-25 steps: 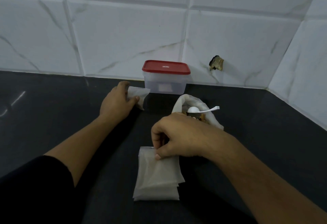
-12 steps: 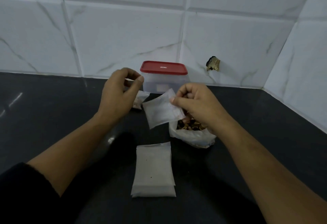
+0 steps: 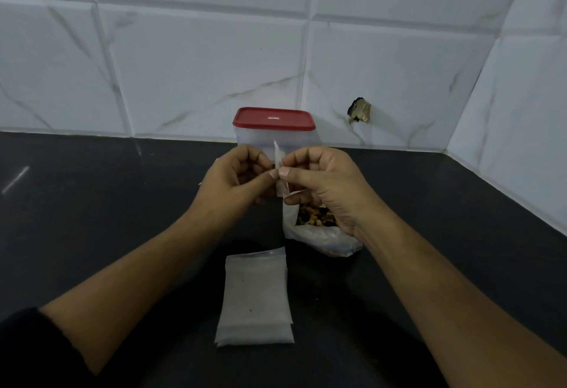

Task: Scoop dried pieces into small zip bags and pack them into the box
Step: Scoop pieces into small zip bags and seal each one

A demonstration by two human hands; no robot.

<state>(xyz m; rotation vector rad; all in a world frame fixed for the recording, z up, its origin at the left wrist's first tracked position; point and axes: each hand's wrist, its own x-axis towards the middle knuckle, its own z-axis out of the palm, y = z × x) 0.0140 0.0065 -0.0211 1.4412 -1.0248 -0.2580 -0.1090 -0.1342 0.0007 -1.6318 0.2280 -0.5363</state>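
Observation:
My left hand (image 3: 236, 179) and my right hand (image 3: 325, 179) meet above the counter, both pinching one small translucent zip bag (image 3: 280, 173) held edge-on between thumbs and fingers. Just below my right hand stands an open plastic bag of dried pieces (image 3: 316, 228), brown and yellow bits showing at its mouth. A stack of flat empty zip bags (image 3: 256, 295) lies on the black counter near me. The clear box with a red lid (image 3: 274, 119) stands shut against the tiled wall, behind my hands.
The black counter (image 3: 92, 203) runs left and right, bounded by white marble-look tiles at the back and at the right corner. A chipped hole in the tile (image 3: 359, 110) sits right of the box. A sliver of another bag shows behind my left hand.
My right hand lifted one small bag off the stack and carried it up toward the box. My left hand let go of the bag at the left and came over to pinch the lifted one.

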